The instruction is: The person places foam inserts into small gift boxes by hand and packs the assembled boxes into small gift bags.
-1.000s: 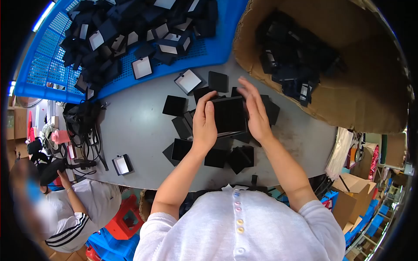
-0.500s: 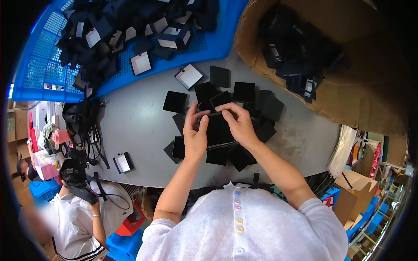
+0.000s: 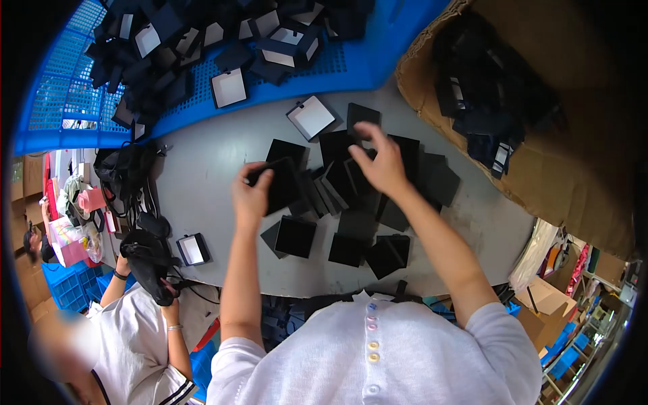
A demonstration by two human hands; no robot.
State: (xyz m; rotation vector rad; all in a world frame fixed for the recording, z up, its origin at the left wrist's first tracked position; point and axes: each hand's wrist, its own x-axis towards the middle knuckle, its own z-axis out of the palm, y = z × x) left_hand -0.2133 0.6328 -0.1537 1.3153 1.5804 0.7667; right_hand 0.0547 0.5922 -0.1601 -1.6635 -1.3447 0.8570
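Left hand (image 3: 250, 197) pinches dark square (image 3: 283, 187) by edge; light, level grip advisable. Right hand (image 3: 386, 165) open above dark pile (image 3: 356, 224).

Smooth grey table (image 3: 202, 162) with a dull sheen, glossy blue plastic basket (image 3: 270, 88) beyond it, rough brown cardboard box (image 3: 567, 182) beside the basket, 1 flat black piece (image 3: 295, 237) on the table, matt and smooth, soft knitted white cloth shirt (image 3: 337, 358) nearest

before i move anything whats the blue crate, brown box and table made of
Blue crate: apparently moulded plastic, slightly glossy, by its evenly perforated wall. Brown box: likely matt cardboard, by its ragged edge. Table: smooth grey, scuffed top with a soft sheen; painted metal or laminate, I can't tell which.
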